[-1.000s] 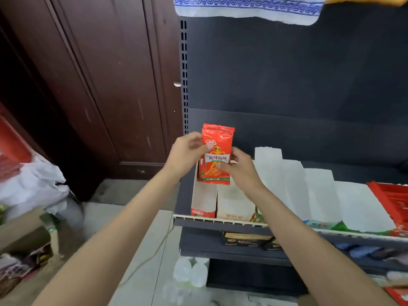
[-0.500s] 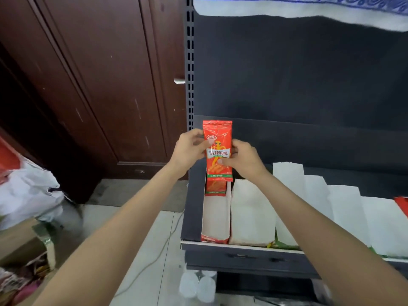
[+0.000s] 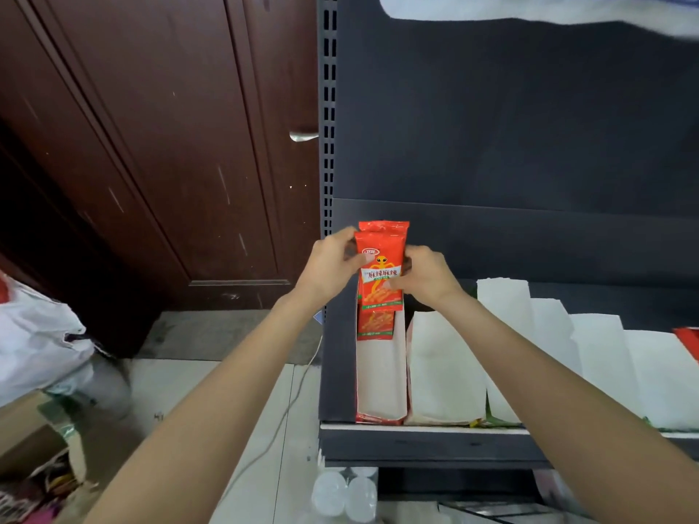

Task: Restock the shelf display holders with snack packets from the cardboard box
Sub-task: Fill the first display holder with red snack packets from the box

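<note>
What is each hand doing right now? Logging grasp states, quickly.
Left hand: holding the red snack packets.
Right hand: holding the same packets.

Lower packet (image 3: 375, 325) half hidden behind the held packets (image 3: 381, 266).

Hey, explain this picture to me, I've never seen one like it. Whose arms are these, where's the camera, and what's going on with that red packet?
The camera sits on a person's head, looking forward and down, so these are their own arms. The left hand and right hand pinch a small stack of red snack packets over the leftmost display holder on a dark shelf. Another packet already stands at the back of that holder. White holders stand beside it. A cardboard box sits on the floor, lower left.
</note>
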